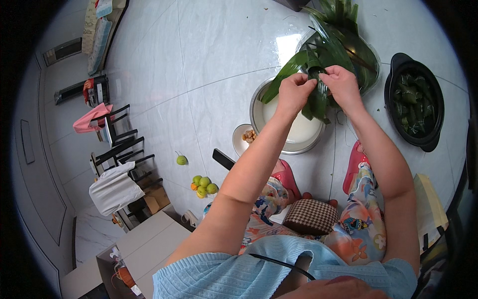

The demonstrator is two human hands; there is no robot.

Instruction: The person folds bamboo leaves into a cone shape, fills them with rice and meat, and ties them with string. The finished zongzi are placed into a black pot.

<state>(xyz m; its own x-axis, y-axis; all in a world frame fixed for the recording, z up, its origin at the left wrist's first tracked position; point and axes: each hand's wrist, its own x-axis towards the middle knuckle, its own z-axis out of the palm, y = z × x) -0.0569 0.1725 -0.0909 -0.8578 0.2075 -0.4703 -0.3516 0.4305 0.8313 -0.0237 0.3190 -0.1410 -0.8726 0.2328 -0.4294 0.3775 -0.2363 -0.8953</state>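
Long green leaves (319, 88) are pinched between the fingertips of my left hand (297, 91) and my right hand (343, 86). They overlap and curl at the top; whether anything lies inside is hidden. Below them stands a steel basin (257, 112) with a smooth white content (306, 129), its surface partly covered by the leaves and my left forearm. Just beyond my hands, a clear tub (378, 71) holds more long leaves (345, 48), some sticking out over its rim. Off to the right, a black oval pot (401, 58) contains several tied leaf-wrapped zongzi (412, 99).
A white plate (238, 140) of brown chunks (249, 136) sits beside the steel basin, partly behind my forearm. A phone (223, 159) and several green-yellow fruits (204, 182) lie on the tiled floor at left. Between my legs is a houndstooth-patterned stool (313, 216). Loose strings (347, 125) trail near my right foot.
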